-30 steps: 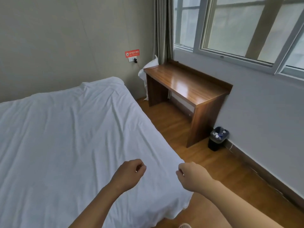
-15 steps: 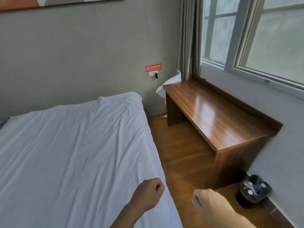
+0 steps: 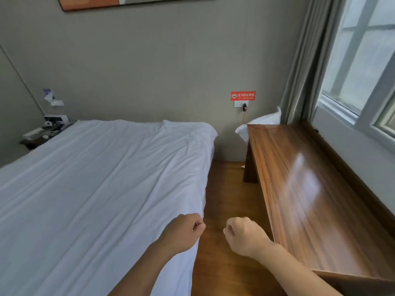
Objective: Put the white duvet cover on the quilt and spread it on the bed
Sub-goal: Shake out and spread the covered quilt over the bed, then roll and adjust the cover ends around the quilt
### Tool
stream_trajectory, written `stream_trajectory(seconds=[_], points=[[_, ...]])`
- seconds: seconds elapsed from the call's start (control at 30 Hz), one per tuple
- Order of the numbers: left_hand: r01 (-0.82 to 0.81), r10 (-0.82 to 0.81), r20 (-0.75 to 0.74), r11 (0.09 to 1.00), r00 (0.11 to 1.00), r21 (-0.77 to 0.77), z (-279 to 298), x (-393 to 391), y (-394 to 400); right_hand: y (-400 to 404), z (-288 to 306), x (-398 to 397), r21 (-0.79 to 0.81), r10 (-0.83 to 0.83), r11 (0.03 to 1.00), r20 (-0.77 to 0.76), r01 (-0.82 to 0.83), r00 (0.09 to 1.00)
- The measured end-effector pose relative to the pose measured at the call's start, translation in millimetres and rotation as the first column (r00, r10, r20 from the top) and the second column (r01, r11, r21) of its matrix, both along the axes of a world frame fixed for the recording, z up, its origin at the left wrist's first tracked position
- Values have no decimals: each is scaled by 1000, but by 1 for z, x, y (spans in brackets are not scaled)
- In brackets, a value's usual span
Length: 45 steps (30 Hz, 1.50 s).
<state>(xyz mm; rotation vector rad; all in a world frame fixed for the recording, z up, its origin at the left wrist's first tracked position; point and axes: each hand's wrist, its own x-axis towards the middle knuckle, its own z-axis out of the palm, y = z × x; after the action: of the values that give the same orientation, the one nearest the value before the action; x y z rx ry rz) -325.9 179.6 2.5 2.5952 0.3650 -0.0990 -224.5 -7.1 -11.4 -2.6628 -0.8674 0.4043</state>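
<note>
The white duvet cover [image 3: 102,184] lies spread flat over the bed, with soft creases running lengthwise and its right edge hanging down the bed's side. My left hand [image 3: 181,231] is a loose fist above that right edge, holding nothing. My right hand [image 3: 243,236] is also curled shut and empty, hovering over the wooden floor between the bed and the desk. The quilt itself is not visible under the cover.
A long wooden desk [image 3: 310,199] runs along the window wall on the right, with a white pillow [image 3: 263,122] behind its far end. A narrow strip of wooden floor [image 3: 226,199] separates bed and desk. A cluttered nightstand [image 3: 42,131] stands at the far left.
The view has moved forward along the bed's right side toward the head wall; the desk is now beside me and the bin is out of view. Both hands stay curled and empty.
</note>
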Motion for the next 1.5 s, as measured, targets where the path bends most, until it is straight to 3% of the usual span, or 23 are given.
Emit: stream_trajectory(seconds=[0.33, 0.67, 0.97, 1.23, 1.5], points=[[-278, 274, -53, 956, 960, -92, -16, 109, 55, 82, -23, 186, -25, 196, 980, -69, -198, 978], [-281, 281, -19, 950, 959, -135, -30, 374, 239, 232, -29, 438, -37, 132, 990, -53, -134, 990], [-269, 275, -3, 938, 961, -219, -30, 595, 374, 332, -43, 632, -152, 51, 985, -172, -78, 984], [-335, 336, -24, 928, 942, -161, -78, 791, 474, 472, -81, 854, -104, 227, 962, -203, -252, 952], [-487, 469, -143, 863, 872, -136, -120, 918, 567, 573, -121, 1017, -229, 365, 866, -314, -443, 876]])
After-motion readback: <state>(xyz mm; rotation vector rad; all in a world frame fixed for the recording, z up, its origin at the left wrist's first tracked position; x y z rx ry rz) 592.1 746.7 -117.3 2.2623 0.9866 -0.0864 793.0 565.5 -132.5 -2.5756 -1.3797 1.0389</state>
